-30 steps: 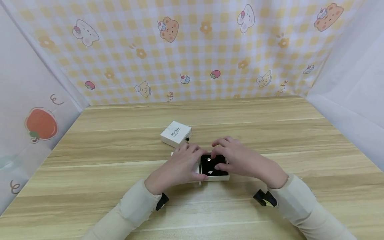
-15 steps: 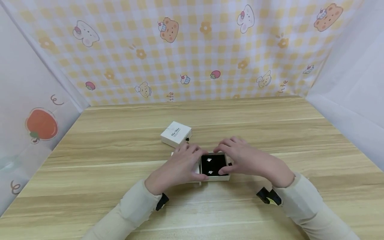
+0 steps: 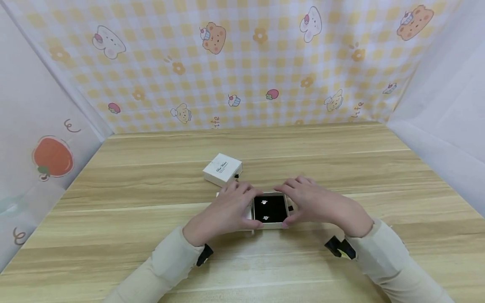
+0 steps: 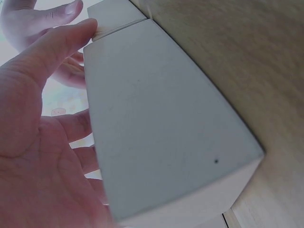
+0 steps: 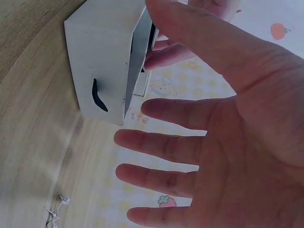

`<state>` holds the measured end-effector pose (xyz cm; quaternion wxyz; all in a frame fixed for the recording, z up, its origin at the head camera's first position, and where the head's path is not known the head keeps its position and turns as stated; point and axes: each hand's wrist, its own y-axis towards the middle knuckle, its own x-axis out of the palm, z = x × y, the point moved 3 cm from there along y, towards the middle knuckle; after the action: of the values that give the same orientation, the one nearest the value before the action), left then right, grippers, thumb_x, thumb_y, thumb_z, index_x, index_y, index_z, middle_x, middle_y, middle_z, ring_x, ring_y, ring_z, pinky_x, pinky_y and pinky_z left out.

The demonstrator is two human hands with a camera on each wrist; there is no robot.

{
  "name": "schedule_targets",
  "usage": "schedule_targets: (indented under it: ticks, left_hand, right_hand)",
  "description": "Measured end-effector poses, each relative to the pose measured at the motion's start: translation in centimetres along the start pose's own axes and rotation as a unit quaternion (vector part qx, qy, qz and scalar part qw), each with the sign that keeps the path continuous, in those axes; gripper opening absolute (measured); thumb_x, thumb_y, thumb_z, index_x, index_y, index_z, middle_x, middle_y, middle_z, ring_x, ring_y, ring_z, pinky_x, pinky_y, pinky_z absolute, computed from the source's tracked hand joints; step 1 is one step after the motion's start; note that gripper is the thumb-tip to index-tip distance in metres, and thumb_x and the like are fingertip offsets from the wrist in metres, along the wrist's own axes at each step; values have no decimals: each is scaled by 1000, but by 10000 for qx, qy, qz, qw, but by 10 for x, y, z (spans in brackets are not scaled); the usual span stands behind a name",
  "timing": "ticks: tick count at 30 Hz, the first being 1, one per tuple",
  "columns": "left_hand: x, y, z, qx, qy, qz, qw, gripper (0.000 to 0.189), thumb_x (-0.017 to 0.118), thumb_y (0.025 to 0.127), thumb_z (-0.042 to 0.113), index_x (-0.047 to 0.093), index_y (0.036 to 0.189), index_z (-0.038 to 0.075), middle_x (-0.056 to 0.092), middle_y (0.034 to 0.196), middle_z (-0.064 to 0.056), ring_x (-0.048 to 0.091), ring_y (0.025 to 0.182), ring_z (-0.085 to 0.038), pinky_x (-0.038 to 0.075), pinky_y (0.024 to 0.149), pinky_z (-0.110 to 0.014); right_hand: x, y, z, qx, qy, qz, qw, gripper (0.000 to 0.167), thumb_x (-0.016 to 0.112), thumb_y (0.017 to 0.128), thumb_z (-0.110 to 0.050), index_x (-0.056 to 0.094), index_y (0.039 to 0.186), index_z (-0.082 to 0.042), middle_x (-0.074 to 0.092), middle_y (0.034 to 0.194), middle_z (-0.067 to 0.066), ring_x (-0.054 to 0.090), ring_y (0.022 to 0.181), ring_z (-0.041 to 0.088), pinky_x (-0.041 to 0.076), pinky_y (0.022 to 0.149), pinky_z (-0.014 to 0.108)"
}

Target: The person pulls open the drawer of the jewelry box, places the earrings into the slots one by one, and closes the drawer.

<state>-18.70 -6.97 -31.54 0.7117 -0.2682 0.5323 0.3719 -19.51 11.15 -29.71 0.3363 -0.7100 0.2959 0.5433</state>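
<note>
A small white jewelry box lies on the table, its drawer [image 3: 270, 225] slid out to the right of its sleeve [image 4: 156, 118]. Two small silvery studs [image 3: 264, 202] sit one beyond the other on the drawer's black insert [image 3: 277, 208]. My left hand [image 3: 227, 210] grips the sleeve, thumb along the near side and fingers on the far side. My right hand [image 3: 314, 204] spans the drawer's right end, with thumb at the near corner and index finger at the far one. Its fingers look nearly straight in the right wrist view. A black pull tab [image 5: 98, 95] shows on the drawer front.
Another white box [image 3: 222, 168] with black lettering stands just behind the left hand. Small silvery pieces [image 5: 57, 209] lie on the wooden table in the right wrist view. A yellow checked curtain [image 3: 242, 63] hangs behind the table.
My right hand has drawn back to the right from over the black insert, and its thumb has come to the drawer's near corner. My left hand has stayed put.
</note>
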Motion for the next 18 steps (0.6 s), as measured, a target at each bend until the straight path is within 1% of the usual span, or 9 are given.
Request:
schedule_targets:
  ticks: [5,9,12,18]
  left_hand:
    - [-1,-1,1,-17,-40,-14,10000,66,74,74,45,52,129,17,52,123,-4,43,112,-27,32,99,-49]
    - [-1,-2,2,-5,-66,-6,10000,67,74,74,46,52,129,16,52,124,-5,43,113,-28,32,99,-48]
    - [-1,-2,2,26,-59,26,10000,67,74,73,46,52,129,15,52,124,-6,43,113,-29,32,99,-49]
    - [-1,-1,1,49,-9,47,10000,67,73,74,47,52,130,16,52,124,-5,43,113,-28,32,98,-48]
  right_hand:
    - [1,-1,2,175,-21,-207,9996,86,76,69,-49,45,136,-6,52,128,10,44,116,30,36,99,50]
    - [3,1,2,265,-96,-324,9991,86,75,69,-51,45,136,-7,52,125,9,45,113,28,38,96,48]
    - [4,2,2,258,-140,-331,9990,85,75,69,-50,46,135,-6,53,122,8,45,111,27,39,95,47]
    - [5,2,2,261,-38,-293,9992,84,77,68,-48,47,133,-5,53,122,7,45,110,26,39,95,46]
